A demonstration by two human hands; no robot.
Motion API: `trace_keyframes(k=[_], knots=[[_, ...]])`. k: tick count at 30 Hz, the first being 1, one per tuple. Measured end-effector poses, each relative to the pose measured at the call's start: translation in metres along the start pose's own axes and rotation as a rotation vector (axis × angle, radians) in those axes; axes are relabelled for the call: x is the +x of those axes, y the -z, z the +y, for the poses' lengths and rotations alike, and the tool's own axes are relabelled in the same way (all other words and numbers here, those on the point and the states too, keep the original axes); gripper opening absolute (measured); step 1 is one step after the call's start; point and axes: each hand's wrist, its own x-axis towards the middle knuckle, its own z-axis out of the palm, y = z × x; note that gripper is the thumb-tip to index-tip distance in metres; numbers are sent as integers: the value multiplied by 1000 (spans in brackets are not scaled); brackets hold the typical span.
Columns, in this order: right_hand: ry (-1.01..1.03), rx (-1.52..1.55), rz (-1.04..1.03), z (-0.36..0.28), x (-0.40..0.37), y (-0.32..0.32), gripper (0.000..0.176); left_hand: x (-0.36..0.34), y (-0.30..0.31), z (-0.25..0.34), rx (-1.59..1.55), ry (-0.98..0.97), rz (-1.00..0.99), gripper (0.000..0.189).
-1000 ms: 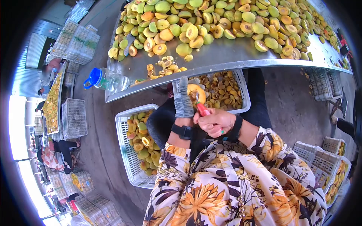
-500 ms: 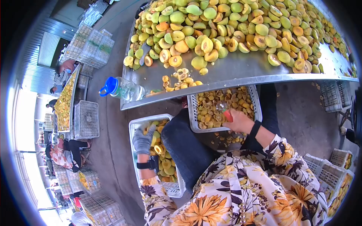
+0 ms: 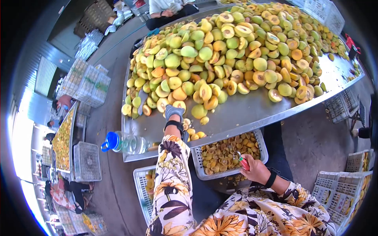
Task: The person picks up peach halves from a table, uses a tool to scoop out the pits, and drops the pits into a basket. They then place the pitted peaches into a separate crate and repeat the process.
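My left hand (image 3: pixel 173 113), in a grey glove, reaches over the metal table (image 3: pixel 232 118) to the near edge of a heap of halved yellow-green fruit (image 3: pixel 204 92). Its fingers stretch out against the cut fruit halves, and their tips are partly hidden. My bare right hand (image 3: pixel 256 170) is closed around the red handle of a small scoop (image 3: pixel 244 162) with a metal tip. It is held over the right side of a white crate (image 3: pixel 199 165) full of small cut fruit pieces (image 3: pixel 220 155). Small fruit pieces (image 3: pixel 193 133) lie near the table's front edge, beside my left wrist.
A clear bottle with a blue cap (image 3: pixel 112 141) lies at the table's left corner. Another white crate (image 3: pixel 141 183) with fruit stands under my left arm. Stacked crates (image 3: pixel 334 192) are at the right. A person (image 3: pixel 167 11) sits across the table; others work at the left.
My left hand has moved from the fruit crate at the lower left up to the heap on the table. My right hand keeps the scoop, its tip turned. The view has tilted upward.
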Motion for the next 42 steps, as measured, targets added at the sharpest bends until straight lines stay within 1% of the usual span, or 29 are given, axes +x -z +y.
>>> trace_keyframes(k=[2, 3, 4, 6, 8, 9, 10, 12, 13, 14, 15, 17, 18, 19, 20, 22, 23, 24, 26, 27, 28, 30, 31, 32, 34, 38, 40, 41, 42], knots=[[-33, 0, 34, -7, 9, 9, 46, -11, 0, -2, -568, 120, -270, 51], [-55, 6, 49, -13, 17, 13, 44, -20, -3, -5, -689, 65, -290, 41], [1, 34, 96, -18, 26, 17, 43, -33, 6, -7, -829, -24, -389, 38], [69, 64, 164, -30, 48, 24, 44, -78, 30, -8, -1023, -149, -581, 40], [11, 223, 159, -44, 65, 26, 56, -134, 56, -8, -974, -315, -603, 45], [141, 270, 235, -49, 72, 23, 57, -162, 65, -9, -997, -375, -611, 46], [126, 274, 226, -60, 76, 22, 57, -186, 71, -11, -1018, -436, -619, 48], [-92, 916, 5, -82, 76, 23, 47, -222, 73, -20, -976, -577, -583, 53], [-109, 917, 2, -84, 72, 20, 47, -236, 67, -27, -1032, -608, -530, 53], [-90, 1018, -54, -86, 68, 18, 42, -247, 63, -34, -1086, -642, -471, 53], [-65, 1119, -111, -87, 65, 16, 37, -256, 63, -38, -1087, -635, -473, 53], [-69, 1130, -188, -87, 57, 12, 36, -274, 65, -45, -1497, -342, -659, 56], [-61, 1136, -258, -88, 54, 10, 35, -282, 57, -45, -1520, -283, -590, 55], [-102, 1020, -246, -88, 53, 7, 35, -282, 42, -47, -1631, -113, -557, 52], [-103, 1016, -259, -85, 53, 2, 35, -279, 29, -47, -1738, 60, -515, 49], [359, 124, 313, -85, 52, -7, 36, -278, 18, -51, -1865, 209, -523, 42], [240, 94, 225, -90, 43, 0, 35, -282, 23, -49, -1899, 228, -504, 38], [241, 91, 224, -89, 37, 0, 35, -280, 19, -54, -1903, 228, -505, 38], [189, 28, 71, -85, 23, 2, 29, -281, 20, -58, -1758, 53, -351, 37], [176, 35, 41, -84, 17, 0, 25, -286, 21, -59, -1769, -42, -368, 36], [174, 31, 42, -83, 14, -2, 25, -288, 19, -57, -1771, -41, -372, 36], [175, 34, 1, -81, 8, -4, 26, -291, 13, -52, -1582, -240, -140, 40], [170, 45, 21, -83, 6, -5, 24, -296, 17, -53, -1585, -222, -227, 40], [167, 46, 23, -83, 4, -6, 24, -298, 16, -52, -1583, -222, -231, 40], [134, 32, 30, -81, 2, -6, 22, -301, 12, -47, -1596, -353, -76, 37], [137, 50, -5, -74, -6, -10, 19, -294, 5, -51, -1591, -321, -98, 33], [231, 56, -94, -73, -8, -9, 17, -282, 8, -62, -1555, -254, -535, 27], [229, 59, -99, -72, -8, -9, 17, -282, 20, -62, -1512, -252, -662, 23], [204, 35, -159, -70, -7, -9, 17, -275, 18, -68, -1511, -246, -660, 23]])
